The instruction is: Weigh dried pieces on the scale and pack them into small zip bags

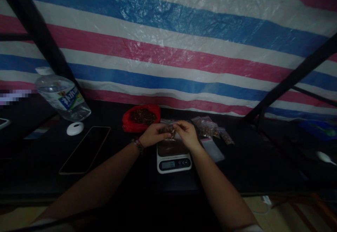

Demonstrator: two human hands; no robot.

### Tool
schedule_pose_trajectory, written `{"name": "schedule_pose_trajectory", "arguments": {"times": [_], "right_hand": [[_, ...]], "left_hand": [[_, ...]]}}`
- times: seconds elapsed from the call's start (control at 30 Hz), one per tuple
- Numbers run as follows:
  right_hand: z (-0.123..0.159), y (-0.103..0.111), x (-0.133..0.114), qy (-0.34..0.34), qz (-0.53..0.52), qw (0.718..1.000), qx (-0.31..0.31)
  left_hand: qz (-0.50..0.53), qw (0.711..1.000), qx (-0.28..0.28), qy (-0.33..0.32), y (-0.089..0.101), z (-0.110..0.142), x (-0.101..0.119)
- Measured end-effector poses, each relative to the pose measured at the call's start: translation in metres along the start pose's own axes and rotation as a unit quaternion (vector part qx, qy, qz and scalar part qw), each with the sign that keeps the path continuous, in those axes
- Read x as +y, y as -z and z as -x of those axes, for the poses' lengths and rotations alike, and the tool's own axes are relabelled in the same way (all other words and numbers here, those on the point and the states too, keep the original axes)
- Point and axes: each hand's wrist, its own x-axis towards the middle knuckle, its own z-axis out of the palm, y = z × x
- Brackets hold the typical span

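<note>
My arms are bare; a beaded bracelet [138, 145] circles my left wrist, pale sleeve edges near my shoulders.

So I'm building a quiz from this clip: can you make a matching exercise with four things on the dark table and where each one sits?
Things:
1. White digital kitchen scale
2. Red plastic bag of brown bits
3. Clear plastic water bottle
4. Black flat phone

Places:
A. Far left, leaning
B. Directly under both hands
C. Behind the scale, by the striped tarp
D. Flat, left of the scale

Pairs: 1-B, 2-C, 3-A, 4-D
</note>
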Motion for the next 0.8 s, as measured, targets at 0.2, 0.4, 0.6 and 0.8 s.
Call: {"name": "schedule_pose_trajectory", "arguments": {"times": [0.2,0.4,0.6,0.8], "right_hand": [[0.003,-0.006,-0.001,-0.015,-0.033,0.997,0.070],[0.007,-0.007,-0.013,0.044,0.046,0.997,0.042],[0.008,-0.006,-0.020,0.071,0.061,0.996,0.002],[0.004,-0.008,-0.008,0.001,0.022,1.000,0.017]], "left_hand": [[0.060,0.997,0.036,0.024,-0.002,-0.001,-0.004],[-0.052,0.997,-0.032,-0.051,-0.001,-0.001,0.008],[-0.126,0.988,-0.035,-0.083,0.001,0.000,0.003],[-0.067,0.996,0.017,-0.064,0.000,0.001,-0.005]]}}
